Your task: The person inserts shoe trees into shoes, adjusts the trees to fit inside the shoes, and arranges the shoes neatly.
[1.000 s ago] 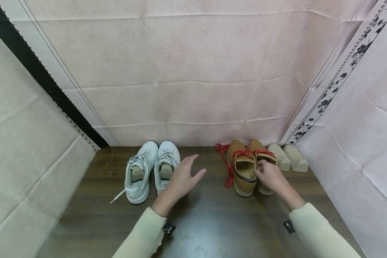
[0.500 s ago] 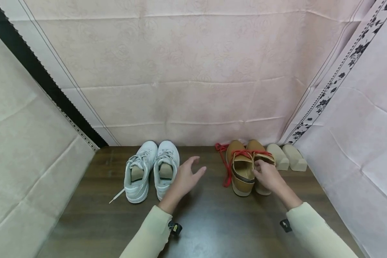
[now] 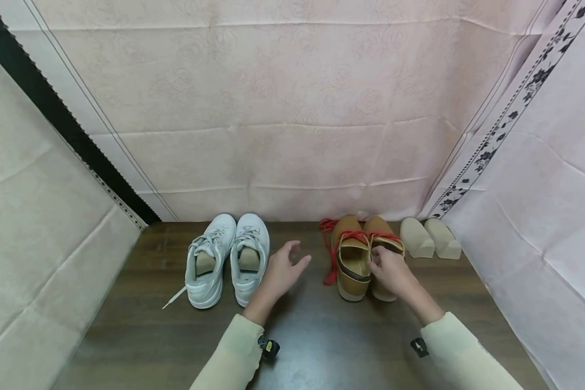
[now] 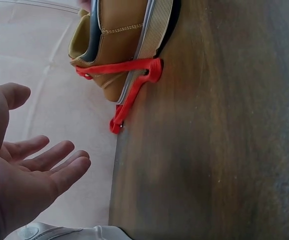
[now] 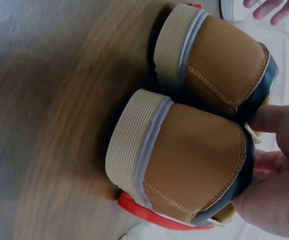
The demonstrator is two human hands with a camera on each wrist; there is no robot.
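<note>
My right hand (image 3: 392, 271) grips a pair of tan shoes with red laces at their adjoining collars; the left tan shoe (image 3: 352, 287) and the right tan shoe (image 3: 376, 223) stand side by side, toes to the back wall. In the right wrist view, fingers curl over the dark padded collar (image 5: 244, 172) of the nearer shoe and reach the other one. My left hand (image 3: 281, 273) is held with fingers apart, holding nothing, beside the white sneakers (image 3: 206, 295). In the left wrist view it faces a tan shoe (image 4: 122, 47) with a red lace (image 4: 129, 67) trailing down.
Two cream block-shaped shoe inserts (image 3: 416, 238) stand right of the tan shoes. Similar beige pieces (image 3: 248, 260) sit inside the white sneakers. A dark wooden surface (image 3: 302, 336) lies below, with fabric-covered walls (image 3: 292, 135) at the back and both sides.
The tan shoes have slid left with my right hand, widening the gap to the cream inserts. My left hand has shifted only slightly. The white sneakers stay put.
</note>
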